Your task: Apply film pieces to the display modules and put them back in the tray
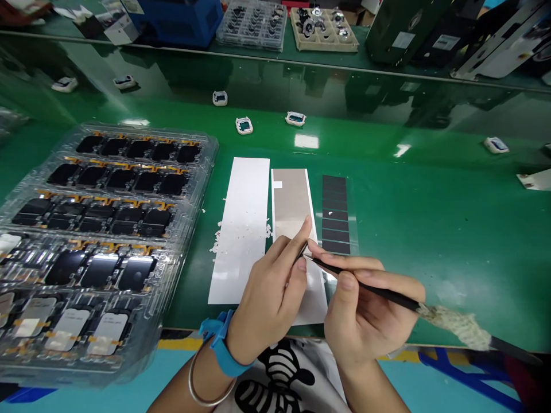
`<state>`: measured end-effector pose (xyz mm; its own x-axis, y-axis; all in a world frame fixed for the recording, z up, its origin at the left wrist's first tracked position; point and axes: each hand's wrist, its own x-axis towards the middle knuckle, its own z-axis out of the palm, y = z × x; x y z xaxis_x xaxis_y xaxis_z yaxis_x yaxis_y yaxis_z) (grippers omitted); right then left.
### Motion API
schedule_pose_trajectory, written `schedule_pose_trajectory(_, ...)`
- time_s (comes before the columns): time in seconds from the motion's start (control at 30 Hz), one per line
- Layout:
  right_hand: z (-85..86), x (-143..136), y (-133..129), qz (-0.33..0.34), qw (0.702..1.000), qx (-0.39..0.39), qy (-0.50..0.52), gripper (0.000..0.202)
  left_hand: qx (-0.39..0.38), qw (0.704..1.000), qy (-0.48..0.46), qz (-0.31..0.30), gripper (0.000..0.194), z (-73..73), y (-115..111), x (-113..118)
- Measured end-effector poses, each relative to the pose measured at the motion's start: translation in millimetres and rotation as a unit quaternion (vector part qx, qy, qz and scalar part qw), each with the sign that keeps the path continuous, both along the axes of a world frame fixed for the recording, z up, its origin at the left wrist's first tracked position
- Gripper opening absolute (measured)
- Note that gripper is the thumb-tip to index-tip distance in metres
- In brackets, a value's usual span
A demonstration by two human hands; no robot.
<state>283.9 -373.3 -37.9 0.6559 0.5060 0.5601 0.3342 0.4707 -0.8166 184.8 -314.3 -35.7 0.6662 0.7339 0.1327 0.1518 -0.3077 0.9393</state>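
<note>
My left hand (275,287), with a blue strap and a bangle at the wrist, pinches a small dark piece (303,250) between thumb and fingers, its index finger pointing up. My right hand (370,304) is closed round a black thin tool (387,293) with wrapping on its rear part. The tool's tip touches or nearly touches the dark piece. Both hands are over the lower part of a beige sheet with white edges (293,201). A plain white strip (245,229) lies to the left, and a clear sheet of black rectangles (335,215) to the right.
A clear plastic tray (183,252) of black screen parts fills the left. Small white casings (244,125) are scattered at the back of the green table (430,229). White scraps (215,244) lie beside the strip. A shelf behind bears a parts tray (252,26) and a beige box (325,43).
</note>
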Motion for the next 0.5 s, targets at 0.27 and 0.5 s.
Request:
schedule_pose_trajectory(0.27,-2.9,2.7,1.5,0.025,0.999,0.022,-0.019,0.029,-0.008,1.0,-0.012,-0.005,0.051,0.8,-0.6,-1.2)
schedule_pose_trajectory(0.5,-1.4,1.8,1.3,0.009,1.0,0.013,-0.016,0.025,-0.014,1.0,-0.006,-0.003,0.049,-0.2,0.1,-2.9)
